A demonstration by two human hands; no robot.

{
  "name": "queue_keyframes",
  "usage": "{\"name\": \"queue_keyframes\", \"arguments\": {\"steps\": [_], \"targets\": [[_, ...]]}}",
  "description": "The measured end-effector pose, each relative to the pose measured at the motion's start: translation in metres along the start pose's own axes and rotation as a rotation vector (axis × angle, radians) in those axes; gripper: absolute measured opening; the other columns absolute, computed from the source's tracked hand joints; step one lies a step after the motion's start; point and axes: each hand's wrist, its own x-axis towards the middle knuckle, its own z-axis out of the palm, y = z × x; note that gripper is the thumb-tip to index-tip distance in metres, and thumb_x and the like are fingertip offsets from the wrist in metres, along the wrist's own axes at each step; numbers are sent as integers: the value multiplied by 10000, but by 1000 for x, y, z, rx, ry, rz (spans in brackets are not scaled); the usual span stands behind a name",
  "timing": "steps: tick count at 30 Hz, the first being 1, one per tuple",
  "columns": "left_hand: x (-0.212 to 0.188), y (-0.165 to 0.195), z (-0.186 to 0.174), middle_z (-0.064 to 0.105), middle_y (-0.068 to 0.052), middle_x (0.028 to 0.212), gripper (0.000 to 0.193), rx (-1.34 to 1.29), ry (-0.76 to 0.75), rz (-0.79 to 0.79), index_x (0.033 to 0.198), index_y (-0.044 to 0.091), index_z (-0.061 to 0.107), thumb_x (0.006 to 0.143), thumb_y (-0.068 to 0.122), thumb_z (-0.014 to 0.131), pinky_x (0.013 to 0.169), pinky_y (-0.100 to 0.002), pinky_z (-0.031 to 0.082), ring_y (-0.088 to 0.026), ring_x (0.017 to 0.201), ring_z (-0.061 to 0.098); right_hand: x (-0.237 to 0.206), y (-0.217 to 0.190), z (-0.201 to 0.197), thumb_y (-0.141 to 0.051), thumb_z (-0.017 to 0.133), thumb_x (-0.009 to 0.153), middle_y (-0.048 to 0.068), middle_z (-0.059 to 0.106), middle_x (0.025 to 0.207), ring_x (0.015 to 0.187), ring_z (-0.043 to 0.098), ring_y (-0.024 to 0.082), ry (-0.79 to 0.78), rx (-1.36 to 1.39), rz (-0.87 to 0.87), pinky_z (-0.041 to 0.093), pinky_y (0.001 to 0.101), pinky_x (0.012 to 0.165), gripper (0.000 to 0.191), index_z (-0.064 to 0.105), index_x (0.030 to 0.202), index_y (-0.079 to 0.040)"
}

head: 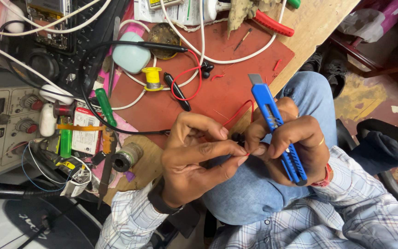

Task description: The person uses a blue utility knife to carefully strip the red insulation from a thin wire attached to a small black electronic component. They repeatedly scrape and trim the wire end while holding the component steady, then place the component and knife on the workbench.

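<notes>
Over the lap, the left hand (pixel 194 159) pinches a thin red wire (pixel 238 113) at its fingertips, touching the right hand (pixel 291 138), which grips a blue utility knife (pixel 275 127), blade up. A green screwdriver (pixel 105 107) lies on the red mat (pixel 236 78) beside a yellow solder spool (pixel 152 77).

Light was soft and even across the red mat (pixel 236 87), coming from above, with no hard glare anywhere. Shadows stayed gentle: a dim patch sat under the left hand (pixel 194 157) and along the jeans (pixel 245 193). The blue knife (pixel 275 127) in the right hand (pixel 286 138) showed crisp and well lit. Focus held sharp through the middle. The top left corner, around the keyboard (pixel 70 27), went darker. The lower left floor (pixel 24 226) fell murky too. Wide-lens bending showed at the edges, tilting the bench (pixel 318 23).
</notes>
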Motion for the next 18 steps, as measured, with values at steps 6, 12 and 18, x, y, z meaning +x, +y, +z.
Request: {"name": "queue_keyframes", "arguments": {"steps": [6,12,18], "targets": [[0,-1,0,549,-20,1188,271,-26,6,4,1084,107,794,844,22,886,920,-244,580,-119,1026,614,-3,-1,2,51,690,941,88,607,925,827,596,136,71,93,69,497,275,768,371,421,1072,-167],[0,1,-1,551,-18,1123,273,8,11,33,1079,111,791,840,28,893,944,-254,576,-125,1047,613,5,0,0,-9,706,944,66,686,888,838,611,164,30,45,-27,489,304,787,386,392,1101,-170],[2,8,0,541,-27,1187,262,28,33,11,1051,97,789,828,30,909,909,-234,565,-120,1034,619,8,3,0,-21,714,935,71,688,866,765,632,162,50,51,-66,509,315,750,388,388,1092,-161]]}}
